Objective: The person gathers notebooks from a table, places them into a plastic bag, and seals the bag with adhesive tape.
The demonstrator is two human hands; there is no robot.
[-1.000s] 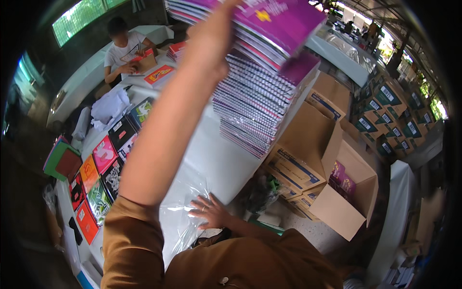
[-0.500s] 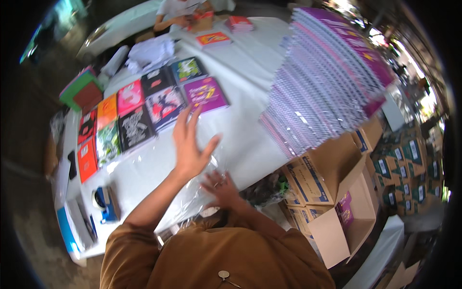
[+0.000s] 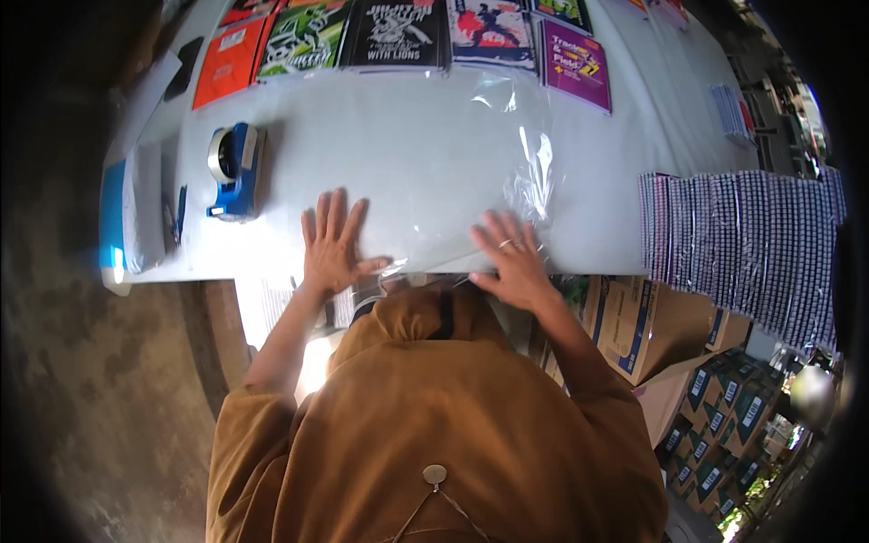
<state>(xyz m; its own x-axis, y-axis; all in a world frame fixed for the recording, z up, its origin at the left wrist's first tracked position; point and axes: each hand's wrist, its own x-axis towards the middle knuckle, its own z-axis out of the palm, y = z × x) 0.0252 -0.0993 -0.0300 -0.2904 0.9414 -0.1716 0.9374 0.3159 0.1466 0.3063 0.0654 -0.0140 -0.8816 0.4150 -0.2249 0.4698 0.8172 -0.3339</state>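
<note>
Both my hands rest on the white-covered table [image 3: 407, 154] at its near edge, with nothing gripped. My left hand [image 3: 332, 246] has its fingers spread, pointing away from me. My right hand [image 3: 514, 262], wearing a ring, is likewise spread. A clear, glossy plastic sheet [image 3: 540, 167] lies about my right hand and reaches toward my left thumb; its full outline is hard to make out. Beyond the hands is a row of notebooks: an orange one [image 3: 233, 65], a green one [image 3: 303, 41], a black one [image 3: 396, 34], a multicoloured one [image 3: 491, 38] and a purple one [image 3: 577, 68].
Left of my left hand stands a blue tape dispenser [image 3: 238, 176], with pens [image 3: 179, 215] and a white box [image 3: 143, 213] farther left. A tall stack of spiral-bound notebooks [image 3: 742, 240] rises at the right table edge. Below it are cardboard boxes [image 3: 674, 330].
The view has swung, bringing the near table edge level. My left hand has come down from near the notebooks to the near edge, and my hands are now farther apart.
</note>
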